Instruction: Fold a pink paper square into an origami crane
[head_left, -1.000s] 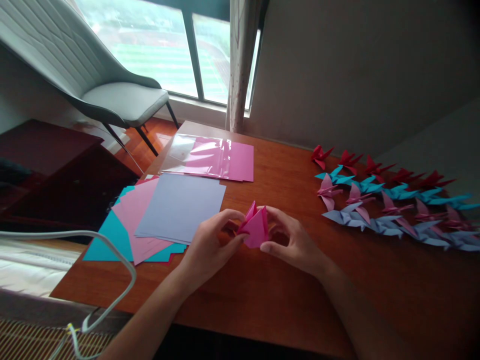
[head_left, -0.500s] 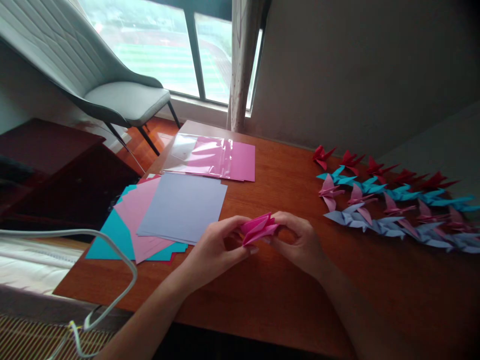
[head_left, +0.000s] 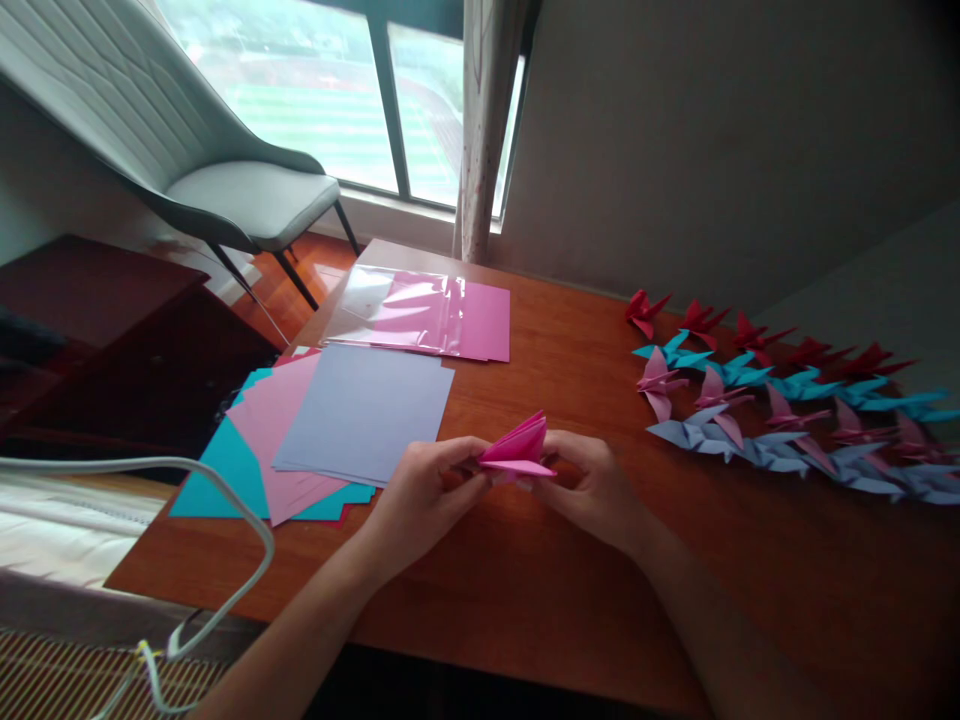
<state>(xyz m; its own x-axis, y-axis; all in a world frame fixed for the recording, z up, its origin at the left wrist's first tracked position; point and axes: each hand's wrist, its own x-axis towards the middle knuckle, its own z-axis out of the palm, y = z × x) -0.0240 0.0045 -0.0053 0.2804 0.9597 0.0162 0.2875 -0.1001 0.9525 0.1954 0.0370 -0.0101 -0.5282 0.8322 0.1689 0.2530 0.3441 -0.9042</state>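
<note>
Left hand (head_left: 442, 488): one; thumb and fingers pinching the left end of the folded pink piece. Right hand (head_left: 594, 482): one; fingers and thumb closed on the right end, some fingertips hidden behind the paper.

Folded pink piece (head_left: 528, 441): one, bright pink, held between both hands above the table (head_left: 585, 610), between its near and far edges. Change noted: a second ago we saw its broad face towards us, points up; now it is tipped over, one flap lying low on our side, the other layers standing. We judge the folding unfinished, with the layers being parted.

Lavender sheets (head_left: 367, 410): flat, unfolded, just left of the hands, overlapping pink sheets (head_left: 262, 415) and turquoise sheets (head_left: 214, 475) fanned along the table's left edge.

Clear sleeve (head_left: 362, 302): one, by the far left corner; contains deeper pink paper (head_left: 487, 322), protruding from its right end.

Paper birds, in rows towards the far edge, right side: red birds (head_left: 642, 314) closest to the wall, then turquoise birds (head_left: 676, 352), pink birds (head_left: 658, 378), lavender birds (head_left: 694, 434).
</note>
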